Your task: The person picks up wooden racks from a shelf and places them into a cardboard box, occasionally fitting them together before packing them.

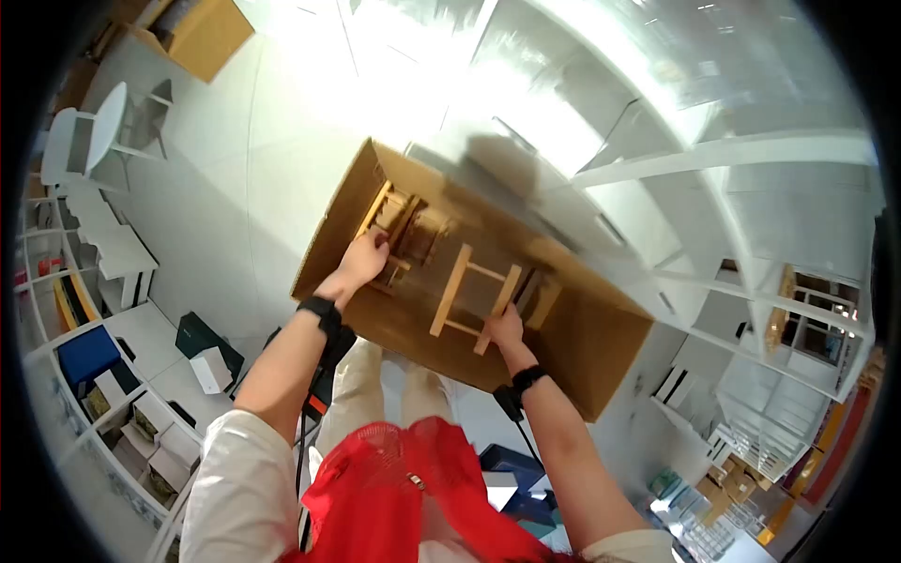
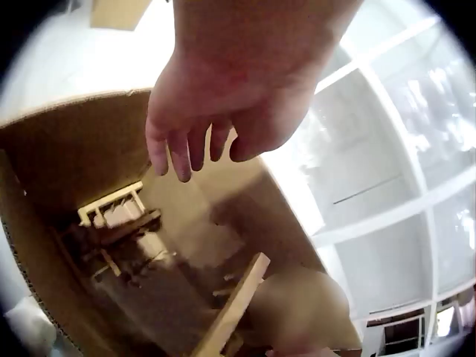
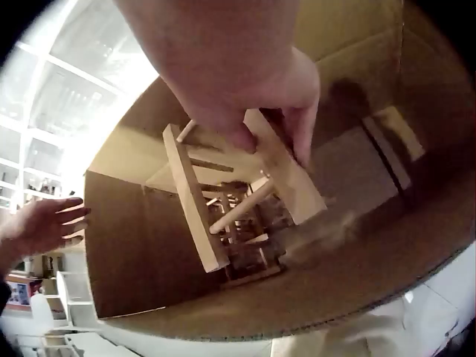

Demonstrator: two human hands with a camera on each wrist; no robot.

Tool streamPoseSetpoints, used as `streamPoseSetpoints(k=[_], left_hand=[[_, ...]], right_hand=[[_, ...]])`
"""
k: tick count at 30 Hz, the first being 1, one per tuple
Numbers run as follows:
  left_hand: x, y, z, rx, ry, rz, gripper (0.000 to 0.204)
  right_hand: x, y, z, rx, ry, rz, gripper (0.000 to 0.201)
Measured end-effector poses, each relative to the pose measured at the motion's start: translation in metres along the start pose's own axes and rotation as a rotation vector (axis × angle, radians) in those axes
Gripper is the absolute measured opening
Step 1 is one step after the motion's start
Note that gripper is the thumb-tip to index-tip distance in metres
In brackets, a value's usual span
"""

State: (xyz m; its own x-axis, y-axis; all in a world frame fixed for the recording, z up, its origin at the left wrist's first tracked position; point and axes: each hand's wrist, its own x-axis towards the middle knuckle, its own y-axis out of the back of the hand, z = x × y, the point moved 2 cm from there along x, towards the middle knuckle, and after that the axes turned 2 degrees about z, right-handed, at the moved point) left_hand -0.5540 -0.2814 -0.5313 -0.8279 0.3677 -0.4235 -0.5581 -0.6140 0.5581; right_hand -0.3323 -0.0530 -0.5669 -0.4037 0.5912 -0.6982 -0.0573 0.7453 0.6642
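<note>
A large cardboard box [image 1: 596, 342] stands open in front of me. Over its right half, my right hand [image 1: 505, 327] grips one rail of a ladder-like wooden frame [image 1: 450, 293], two flat rails joined by round rungs. Thumb and fingers pinch that rail from both sides in the right wrist view, and the frame [image 3: 195, 201] hangs tilted within the box. My left hand [image 1: 359, 260] hovers at the box's left end, its fingers [image 2: 178, 158] loosely bent with nothing in them. Below it, several wooden pieces [image 2: 111, 204] with slats and bars lie on the box floor.
White shelving [image 1: 648, 225] runs along the far right side. Another cardboard box [image 1: 211, 42] and a white chair [image 1: 106, 127] stand on the floor at upper left. At left are low shelves with a blue bin [image 1: 86, 355] and a dark green box [image 1: 199, 336].
</note>
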Motion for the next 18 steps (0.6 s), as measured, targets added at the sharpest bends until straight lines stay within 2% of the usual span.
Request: streamPoseSetpoints(k=[1,3,5,7,9,10,14,16,18], left_hand=[[0.016,-0.010,-0.018,0.106,0.088,-0.108,0.033],[0.046,-0.041,-0.064,0.107,0.168,-0.255,0.035],[0.077,-0.072,-0.099,0.223,0.314,-0.431,0.035],[0.099,-0.102,-0.130,0.141,0.341,-0.401,0.033],[0.118,-0.135,-0.158,0.230,0.274,-0.523,0.033],[0.120,-0.144,-0.157,0.206,0.319,-0.639,0.037],[0.148,-0.212,-0.205,0.324,0.131,-0.456,0.047],[0.157,-0.234,-0.225,0.309,0.001,-0.347,0.055],[0.172,-0.256,-0.244,0.227,0.087,-0.444,0.057]], right_hand=[[0.011,-0.017,-0.015,-0.024,-0.027,-0.034,0.035],[0.048,-0.059,-0.026,0.023,-0.062,-0.086,0.031],[0.091,-0.106,-0.020,-0.003,0.028,0.003,0.031],[0.130,-0.139,-0.027,-0.040,-0.038,-0.038,0.036],[0.185,-0.178,-0.013,-0.121,-0.066,-0.116,0.046],[0.206,-0.194,-0.008,-0.095,-0.049,-0.109,0.045],[0.277,-0.249,0.017,0.150,0.081,-0.100,0.042],[0.295,-0.262,0.023,0.123,0.160,-0.052,0.043],[0.315,-0.279,0.029,0.179,0.188,-0.059,0.043]])
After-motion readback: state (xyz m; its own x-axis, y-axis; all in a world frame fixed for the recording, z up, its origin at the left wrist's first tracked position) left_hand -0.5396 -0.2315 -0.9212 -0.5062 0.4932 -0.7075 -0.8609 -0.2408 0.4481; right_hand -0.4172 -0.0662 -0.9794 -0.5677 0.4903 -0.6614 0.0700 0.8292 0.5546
